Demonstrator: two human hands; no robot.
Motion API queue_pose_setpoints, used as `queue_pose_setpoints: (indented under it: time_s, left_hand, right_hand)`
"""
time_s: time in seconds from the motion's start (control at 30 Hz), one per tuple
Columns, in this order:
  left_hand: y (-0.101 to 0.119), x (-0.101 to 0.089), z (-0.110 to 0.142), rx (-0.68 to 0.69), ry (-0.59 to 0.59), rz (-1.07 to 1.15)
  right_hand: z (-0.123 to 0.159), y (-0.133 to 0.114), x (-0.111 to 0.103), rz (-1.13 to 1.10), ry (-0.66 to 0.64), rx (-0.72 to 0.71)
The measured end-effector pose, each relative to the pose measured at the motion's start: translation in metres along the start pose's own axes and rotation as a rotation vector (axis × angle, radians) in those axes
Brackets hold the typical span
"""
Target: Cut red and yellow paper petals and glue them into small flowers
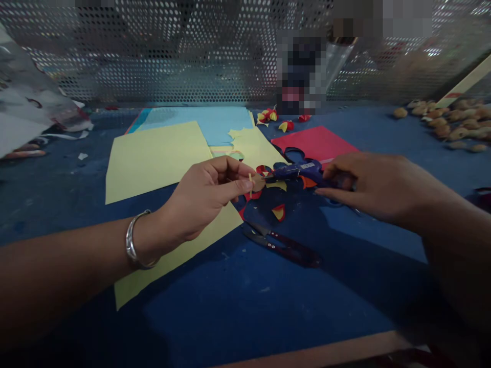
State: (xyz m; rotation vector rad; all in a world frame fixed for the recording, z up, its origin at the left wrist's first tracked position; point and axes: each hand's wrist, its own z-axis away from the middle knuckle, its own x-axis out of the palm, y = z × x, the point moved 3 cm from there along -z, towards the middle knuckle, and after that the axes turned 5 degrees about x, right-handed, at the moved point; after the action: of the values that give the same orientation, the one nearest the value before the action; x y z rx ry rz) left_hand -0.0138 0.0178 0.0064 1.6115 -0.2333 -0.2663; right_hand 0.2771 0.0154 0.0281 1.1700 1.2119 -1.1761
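Observation:
My left hand [215, 191], with a silver bangle at the wrist, pinches a small tan piece [258, 183] crossed by a thin pale strip; its exact kind is unclear. My right hand [368, 186] grips a blue glue gun [303, 169] with an orange trigger [308, 182]. The gun's nozzle points left and is at the tan piece; whether they touch I cannot tell. Small red and yellow cut pieces [279, 212] lie around and below the fingertips. Thread snips [284, 246] with dark handles rest on the blue table just in front.
Yellow sheets [157, 156] and light blue sheets [222, 120] lie left and behind, a red sheet [318, 140] to the right. Small red-yellow shapes [286, 125] sit farther back. Several brown lumps [460, 120] are piled at far right. A perforated metal panel [172, 56] rises behind the table [245, 317].

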Motion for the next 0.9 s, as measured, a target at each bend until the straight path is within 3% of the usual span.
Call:
queue_pose_setpoints:
  time_s: [0.13, 0.23, 0.43, 0.63, 0.8, 0.9]
  left_hand:
    - [0.000, 0.000, 0.001, -0.002, -0.036, -0.008]
    - [0.001, 0.000, 0.001, 0.006, -0.037, 0.008]
    - [0.003, 0.001, 0.001, 0.007, -0.036, -0.023]
    - [0.004, 0.003, 0.003, -0.007, -0.051, -0.051]
    - [0.002, 0.002, 0.004, -0.017, -0.053, -0.040]
    - [0.000, 0.001, 0.004, -0.032, -0.075, -0.014]
  right_hand:
    - [-0.004, -0.004, 0.004, -0.090, -0.021, 0.031]
    - [-0.002, -0.005, 0.001, -0.116, 0.033, 0.019]
    - [-0.008, -0.001, -0.006, -0.004, 0.159, -0.068]
    - [-0.027, 0.012, 0.004, 0.031, 0.202, -0.142]
    - [-0.018, 0.014, -0.004, 0.079, 0.262, -0.154]
    - [-0.009, 0.013, -0.005, 0.127, 0.082, -0.023]
